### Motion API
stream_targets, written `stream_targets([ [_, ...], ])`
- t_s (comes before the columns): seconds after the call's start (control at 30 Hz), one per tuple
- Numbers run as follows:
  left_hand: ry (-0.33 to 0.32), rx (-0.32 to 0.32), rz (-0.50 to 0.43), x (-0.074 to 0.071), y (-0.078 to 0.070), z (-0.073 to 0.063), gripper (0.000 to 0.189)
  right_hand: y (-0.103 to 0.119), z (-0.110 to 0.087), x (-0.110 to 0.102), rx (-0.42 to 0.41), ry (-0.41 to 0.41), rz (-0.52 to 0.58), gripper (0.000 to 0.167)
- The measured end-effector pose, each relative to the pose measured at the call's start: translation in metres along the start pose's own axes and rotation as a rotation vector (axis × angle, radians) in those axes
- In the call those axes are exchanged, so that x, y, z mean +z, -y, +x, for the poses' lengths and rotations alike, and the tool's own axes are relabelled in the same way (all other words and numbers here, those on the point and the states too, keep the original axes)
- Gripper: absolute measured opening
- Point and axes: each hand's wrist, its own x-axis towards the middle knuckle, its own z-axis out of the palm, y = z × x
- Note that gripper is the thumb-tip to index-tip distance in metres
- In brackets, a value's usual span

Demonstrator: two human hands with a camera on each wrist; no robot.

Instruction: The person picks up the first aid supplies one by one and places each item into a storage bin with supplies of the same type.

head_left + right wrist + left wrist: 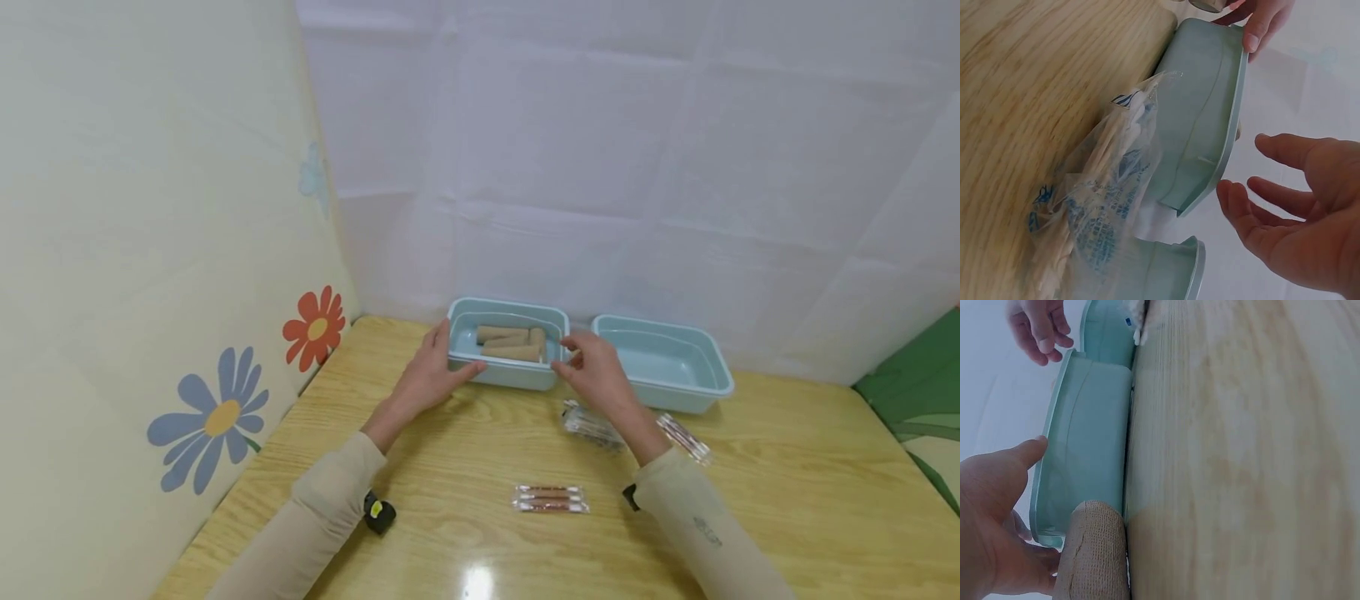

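Note:
Several tan bandage rolls [512, 352] lie inside the left pale-blue plastic bin [517, 377]. My left hand [432, 371] holds this bin's left end, thumb at the front rim and fingers around the side. Beside that hand, in the left wrist view, is another woven-textured bandage roll [1092, 556] outside the bin; the head view does not show it clearly. My right hand [596, 371] is at the bin's right end, its fingers loosely bent and holding nothing. In the right wrist view, its fingertips [1225, 187] are close to the rim; contact is unclear.
A second pale-blue bin [675, 392] stands to the right. Below my right hand lies a clear bag of sticks [588, 423]. Swab packets lie nearby: one [684, 439] by my right forearm, another [551, 498] at the front. A white sheet [562, 150] hangs behind.

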Motion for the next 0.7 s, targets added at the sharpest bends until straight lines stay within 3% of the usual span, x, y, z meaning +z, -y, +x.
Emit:
stream_targets([
  [0.2,-0.026,0.006,0.054,-0.005,-0.005,-0.003,0.105,0.002,-0.002,0.003,0.093,0.044,-0.036,0.048],
  [0.4,-0.062,0.010,0.098,-0.007,0.000,-0.006,0.092,-0.004,-0.001,0.010,0.122,0.035,0.036,0.042],
  [0.7,-0.076,-0.035,0.068,-0.019,0.014,-0.019,0.082,-0.012,0.000,0.016,0.167,0.090,0.166,0.049],
])
